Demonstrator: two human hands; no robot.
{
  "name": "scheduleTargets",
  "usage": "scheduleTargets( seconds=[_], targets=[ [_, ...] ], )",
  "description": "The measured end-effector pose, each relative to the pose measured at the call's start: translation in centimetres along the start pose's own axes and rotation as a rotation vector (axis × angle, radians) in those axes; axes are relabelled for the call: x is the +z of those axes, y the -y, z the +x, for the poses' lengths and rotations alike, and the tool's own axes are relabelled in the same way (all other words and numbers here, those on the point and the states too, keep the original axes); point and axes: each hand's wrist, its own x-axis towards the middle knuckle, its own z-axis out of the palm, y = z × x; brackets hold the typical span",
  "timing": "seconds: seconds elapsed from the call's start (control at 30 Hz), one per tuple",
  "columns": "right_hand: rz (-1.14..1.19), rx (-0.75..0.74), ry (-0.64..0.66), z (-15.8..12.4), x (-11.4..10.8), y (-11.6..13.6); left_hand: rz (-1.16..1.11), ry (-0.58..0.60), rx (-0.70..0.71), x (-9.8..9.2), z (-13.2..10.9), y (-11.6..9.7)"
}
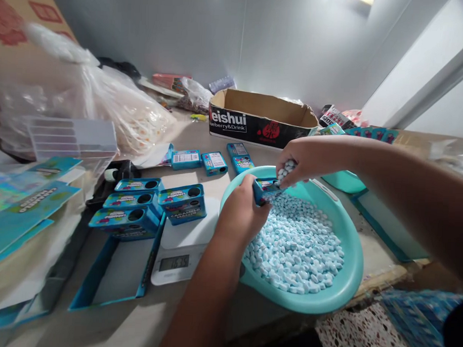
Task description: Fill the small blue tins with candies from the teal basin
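Observation:
My left hand [243, 209] is closed around a small blue candy tin [260, 189], tilted over a turquoise basin [353, 269]. Pale blue candies [297, 246] fill much of the basin. Just above the tin, my right hand [293, 158] is closed on a handful of the same candies, its fingertips at the tin's opening. To the left, another blue tin [183, 202] stands on a white kitchen scale [175, 273], whose display seems to read 163.5. Several similar tins [127, 215] are lined up at the far end of a shallow blue tray [109, 296].
Behind the basin is an open black cardboard box [256, 124]. Several blue tins [214, 164] lie on the table in front of it. A tied plastic bag [116, 108] stands at back left, with printed blue card sheets [33, 202] nearer. Another blue-edged tray [381, 224] is at right.

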Motion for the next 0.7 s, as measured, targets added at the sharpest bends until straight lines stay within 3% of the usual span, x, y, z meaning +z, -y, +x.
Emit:
scheduleTargets(
  seconds=[0.2, 0.37, 0.7],
  targets=[
    [-0.056, 0.023, -0.017, 0.18, -0.27, 0.24, 0.015, -0.01, 0.009, -0.02, -0.04, 0.01],
    [-0.064, -0.098, -0.082, 0.07, -0.21, 0.3, 0.02, -0.025, 0.049, 0.09, -0.1, 0.2],
    [0.066, -0.131, -0.095, -0.5, 0.11, 0.55, -0.003, -0.053, 0.062, -0.06, -0.23, 0.06]
  ],
)
